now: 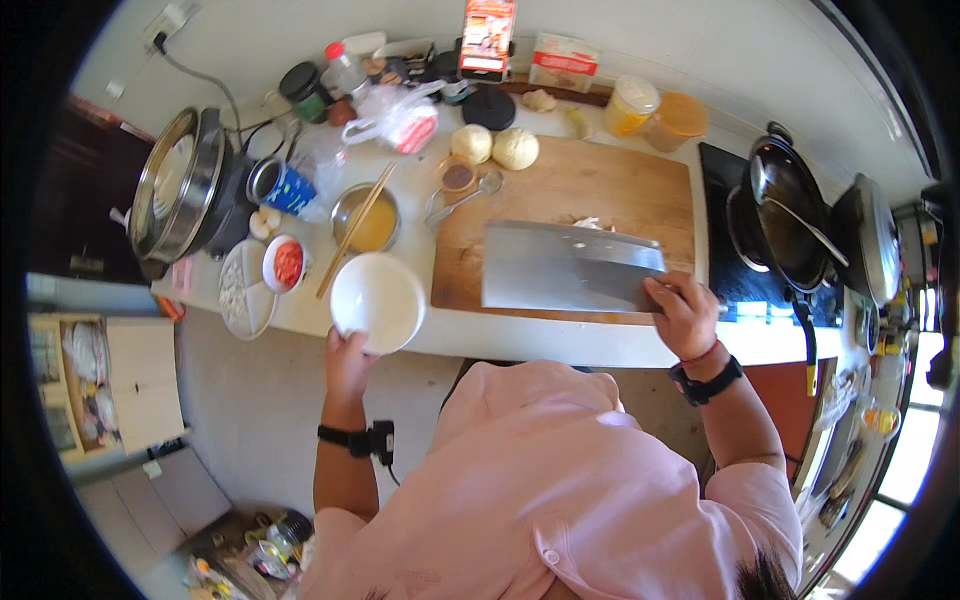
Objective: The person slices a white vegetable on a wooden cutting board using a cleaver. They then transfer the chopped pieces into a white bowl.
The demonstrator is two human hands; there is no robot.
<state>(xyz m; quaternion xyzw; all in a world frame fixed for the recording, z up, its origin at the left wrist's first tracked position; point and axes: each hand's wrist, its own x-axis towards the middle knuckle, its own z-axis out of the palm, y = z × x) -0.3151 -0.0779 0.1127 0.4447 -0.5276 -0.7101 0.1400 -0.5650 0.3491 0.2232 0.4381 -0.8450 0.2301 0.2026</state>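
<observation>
My right hand (pixel 685 313) grips a wide cleaver (pixel 562 270) by its handle, with the blade lying flat over the front of a wooden cutting board (pixel 607 176). Small white pieces (pixel 592 223) show at the blade's far edge. In my left hand (pixel 349 360) is a white bowl (pixel 377 300), held by its near rim left of the board. Beyond it stands a metal bowl of yellow liquid (pixel 375 225), with wooden chopsticks (pixel 356 229) across its top. Two pale round buns or dough balls (pixel 516 148) sit at the board's far left corner.
Left are a small bowl of red pieces (pixel 287 264), a divided white plate (pixel 262 307), a blue can (pixel 289 191) and a steamer-like metal pot (pixel 202 195). A spoon (pixel 465 199) lies beside the board. A wok (pixel 787 214) stands on the stove at right. A phone (pixel 487 37) leans at the back.
</observation>
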